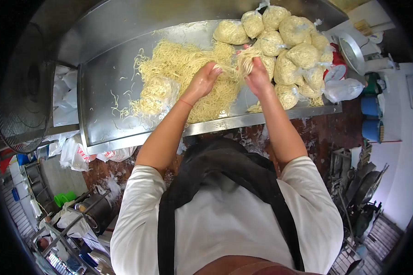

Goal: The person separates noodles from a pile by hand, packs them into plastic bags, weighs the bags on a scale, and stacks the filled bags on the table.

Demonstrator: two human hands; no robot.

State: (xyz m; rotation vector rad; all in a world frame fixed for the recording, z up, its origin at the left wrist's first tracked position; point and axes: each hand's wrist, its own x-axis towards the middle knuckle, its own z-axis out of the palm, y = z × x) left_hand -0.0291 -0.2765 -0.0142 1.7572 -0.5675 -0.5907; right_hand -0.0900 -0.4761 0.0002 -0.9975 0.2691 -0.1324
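A wide heap of loose yellow noodles (174, 57) is spread over the steel tray table (103, 91). Above the heap's right side, my right hand (258, 75) is closed around a bunch of noodles (247, 59) that bulges out past the fingers. My left hand (205, 79) is just to the left, its fingers closed on a few strands that stretch toward that bunch. An opened plastic bag of noodles (158, 94) lies at the heap's near left, by my left forearm. Tied bags of noodles (303, 56) are piled to the right of my right hand.
A large fan (23, 87) stands left of the table, beside white plastic bags (65, 91). A filled clear bag (343, 90) rests at the table's right end, near a red scale (337, 68) with a metal pan. Blue containers (371, 117) stand beyond it. Metal racks flank me below.
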